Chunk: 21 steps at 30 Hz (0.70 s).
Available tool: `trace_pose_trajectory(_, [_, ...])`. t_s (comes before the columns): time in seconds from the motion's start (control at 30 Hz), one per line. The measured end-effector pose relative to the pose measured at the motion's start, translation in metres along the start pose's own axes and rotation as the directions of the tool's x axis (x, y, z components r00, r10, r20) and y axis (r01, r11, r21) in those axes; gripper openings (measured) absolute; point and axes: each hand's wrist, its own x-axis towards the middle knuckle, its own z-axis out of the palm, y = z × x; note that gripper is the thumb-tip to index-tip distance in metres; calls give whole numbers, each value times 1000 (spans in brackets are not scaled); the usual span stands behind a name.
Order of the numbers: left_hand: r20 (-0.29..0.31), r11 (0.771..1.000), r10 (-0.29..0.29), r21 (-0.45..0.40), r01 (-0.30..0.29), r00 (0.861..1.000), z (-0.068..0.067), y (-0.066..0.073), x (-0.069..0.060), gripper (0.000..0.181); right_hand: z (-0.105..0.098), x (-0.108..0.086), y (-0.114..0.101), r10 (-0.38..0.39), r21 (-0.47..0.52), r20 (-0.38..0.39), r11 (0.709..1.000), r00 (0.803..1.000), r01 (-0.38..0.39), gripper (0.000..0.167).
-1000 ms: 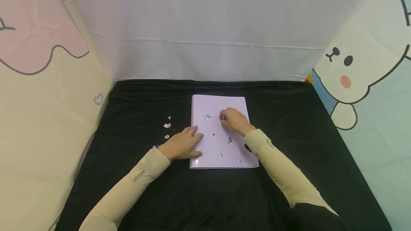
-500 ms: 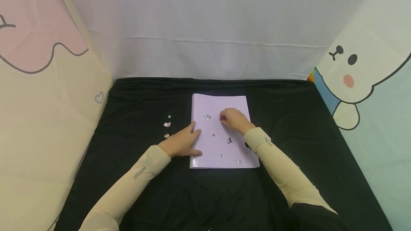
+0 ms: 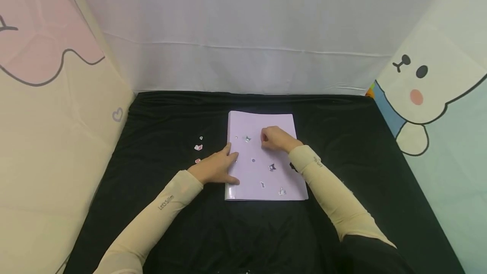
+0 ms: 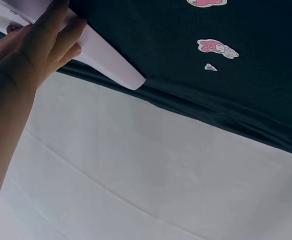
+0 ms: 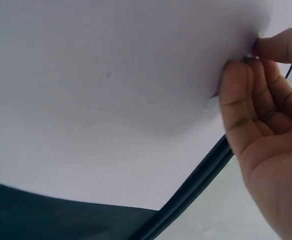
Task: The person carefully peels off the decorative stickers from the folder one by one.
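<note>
A lilac folder [image 3: 262,121] lies on the black cloth, with several small cartoon stickers scattered over its cover. My left hand [image 3: 217,167] rests with spread fingers on the folder's left edge, along the spine. Over the upper right part of the cover, my right hand [image 3: 279,139] has its fingertips bent down against the surface. In the right wrist view, thumb and fingers pinch a small sticker [image 5: 213,103], mostly hidden by the hand; a pale bit of it shows at the fingers' edge. A dark, butterfly-like sticker [image 3: 272,167] sits below that hand.
Left of the folder, loose stickers lie on the black cloth [image 3: 171,130], among them a pink and white one [image 3: 198,147]; the left wrist view shows a pink character sticker [image 4: 218,48]. A white curtain [image 3: 247,67] hangs behind the table, with printed cartoon cloths at both sides.
The fingers of my left hand have shifted slightly back toward the folder's left edge. My right hand stays at nearly the same spot on the cover. The head view has tilted slightly.
</note>
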Motion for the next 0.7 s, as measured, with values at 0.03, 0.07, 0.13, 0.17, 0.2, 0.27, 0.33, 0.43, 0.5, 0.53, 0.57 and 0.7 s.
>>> trace_pose_trajectory(0.03, [4, 1000, 1, 3, -1, 1000, 0, 0, 0, 83, 0, 0, 1, 1, 2, 1, 1000, 1000, -1, 5])
trace_pose_trajectory(0.07, [3, 1000, 3, 4, -3, 1000, 0, 0, 0, 84, 1, -1, 1, -1, 3, 1, 1000, 1000, 1, 5])
trace_pose_trajectory(0.13, [-2, 1000, 8, 6, -8, 1000, 0, 1, 0, 84, 1, -1, 1, -10, 5, -10, 1000, 1000, 10, 7])
trace_pose_trajectory(0.17, [-3, 1000, 10, 5, -10, 1000, 0, 1, -1, 84, 2, -1, 1, -17, 3, -17, 1000, 1000, 17, 8])
trace_pose_trajectory(0.2, [-4, 1000, 10, 4, -10, 1000, 0, 1, -1, 84, 2, -1, 0, -28, 0, -24, 1000, 999, 28, 9])
trace_pose_trajectory(0.27, [-5, 1000, 8, -1, -8, 1000, -2, 1, -1, 85, 1, -1, -1, -47, -6, -31, 999, 998, 47, 10])
trace_pose_trajectory(0.33, [0, 1000, 4, -3, -4, 1000, -3, 2, -1, 84, 1, -1, -2, -63, -2, -30, 998, 998, 63, 11])
trace_pose_trajectory(0.43, [11, 1000, -6, -7, 6, 1000, -4, 2, -1, 84, 0, -1, -4, -70, 6, -24, 998, 997, 70, 13])
trace_pose_trajectory(0.5, [15, 1000, -12, -10, 12, 1000, -4, 3, -1, 84, 0, -1, -4, -63, 9, -25, 998, 998, 64, 16])
trace_pose_trajectory(0.53, [17, 1000, -14, -12, 14, 1000, -4, 3, -1, 85, 0, -2, -4, -59, 14, -29, 998, 998, 59, 17])
trace_pose_trajectory(0.57, [18, 1000, -17, -13, 17, 1000, -5, 3, -1, 85, 0, -2, -4, -57, 20, -29, 998, 998, 57, 18])
trace_pose_trajectory(0.7, [13, 1000, -15, -13, 15, 1000, -5, 4, -1, 85, 1, -3, -4, -44, 15, -23, 999, 999, 44, 20])
